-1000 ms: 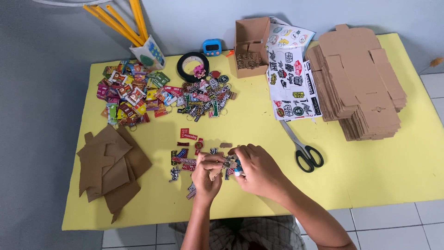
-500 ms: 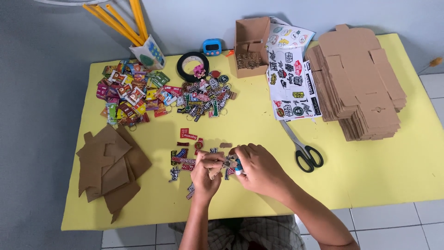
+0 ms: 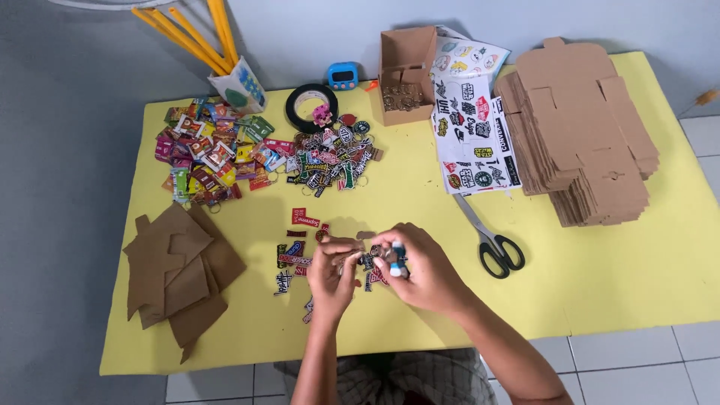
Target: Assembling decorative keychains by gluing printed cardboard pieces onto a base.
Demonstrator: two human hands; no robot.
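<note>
My left hand (image 3: 330, 270) and my right hand (image 3: 420, 270) meet above the near middle of the yellow table (image 3: 622, 277). Both pinch a small charm piece (image 3: 367, 259) between their fingertips. My right hand also grips a small blue and white object (image 3: 397, 260). Several small flat charms (image 3: 296, 251) lie scattered on the table just left of and under my hands.
Black-handled scissors (image 3: 491, 240) lie right of my hands. A stack of flat cardboard boxes (image 3: 581, 127) is far right, sticker sheets (image 3: 472, 127) and an open small box (image 3: 405, 75) behind. Piles of colourful keychains (image 3: 214, 154) (image 3: 334, 161), a tape roll (image 3: 311, 107), cardboard scraps (image 3: 176, 274) lie left.
</note>
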